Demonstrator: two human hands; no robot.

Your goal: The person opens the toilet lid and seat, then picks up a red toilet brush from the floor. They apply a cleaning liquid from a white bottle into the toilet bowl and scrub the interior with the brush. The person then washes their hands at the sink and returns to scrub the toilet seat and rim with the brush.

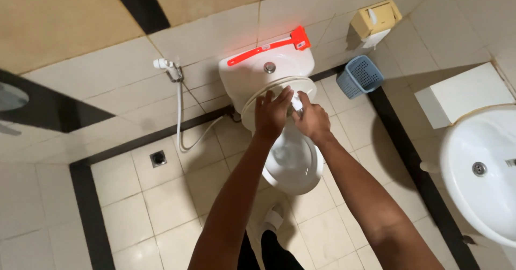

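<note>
**Two Hands Held Over a White Toilet**

Where the two bare arms meet, a small pale thing (296,104) is held over the toilet bowl (293,162). It is pinched between the hands, just in front of the raised lid (258,95), but most of it is covered, so what it is cannot be told. The left hand (271,114) is seen from the back, with its fingers bent around the thing. The right hand (312,120) is pressed close beside it, fingers curled in; how tightly it is closed cannot be made out. The inside of the bowl is partly hidden by both hands.

A red brush with a long handle (269,48) is laid across the white tank (252,71). A white spray hose (180,114) is hung on the tiled wall to one side. A blue basket (360,76) is set on the floor, and a yellowish paper holder (376,18) is fixed above it. A white sink (478,168) is cut off by the picture's edge. A white shoe (273,218) is only half seen between the arms.
</note>
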